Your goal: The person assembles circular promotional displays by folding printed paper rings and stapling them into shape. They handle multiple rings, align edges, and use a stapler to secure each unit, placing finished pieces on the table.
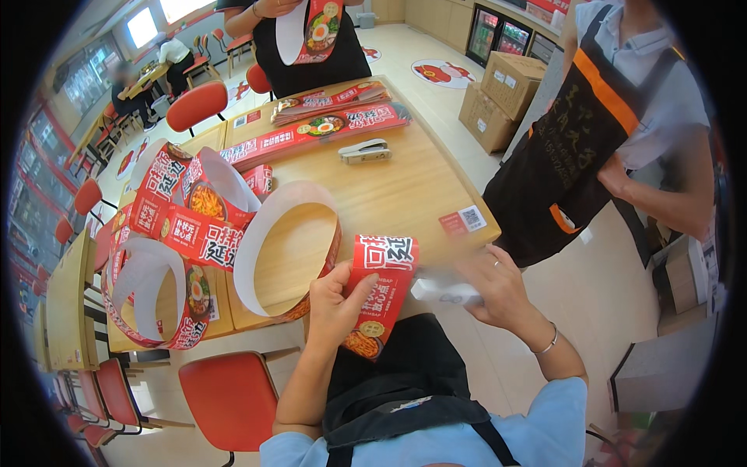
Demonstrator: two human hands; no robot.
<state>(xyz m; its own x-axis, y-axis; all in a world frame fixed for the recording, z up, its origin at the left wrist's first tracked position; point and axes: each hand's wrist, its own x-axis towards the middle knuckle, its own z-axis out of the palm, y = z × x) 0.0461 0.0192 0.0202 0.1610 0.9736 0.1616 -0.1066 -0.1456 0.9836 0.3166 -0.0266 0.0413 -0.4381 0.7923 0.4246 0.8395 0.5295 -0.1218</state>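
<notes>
My left hand (pixel 334 302) pinches a red printed paper strip (pixel 387 268) in front of my apron, thumb across its face. A white stapler (pixel 445 293) is in my right hand (pixel 498 288), its front close to the strip's right edge; motion smears it. Just left of my left hand, a wide paper loop (pixel 299 199) stands on the table, white inside and red outside. I cannot tell if it joins the held strip. Several more red paper loops (pixel 187 233) are heaped at the table's left side.
On the wooden table (pixel 412 187) lie stacked flat red strips (pixel 311 134) and a second stapler (pixel 366 151). Across it a person holds a strip (pixel 320 31). Another person in a black apron (pixel 564 148) stands right. Cardboard boxes (pixel 498 101) and a red chair (pixel 229 397) are nearby.
</notes>
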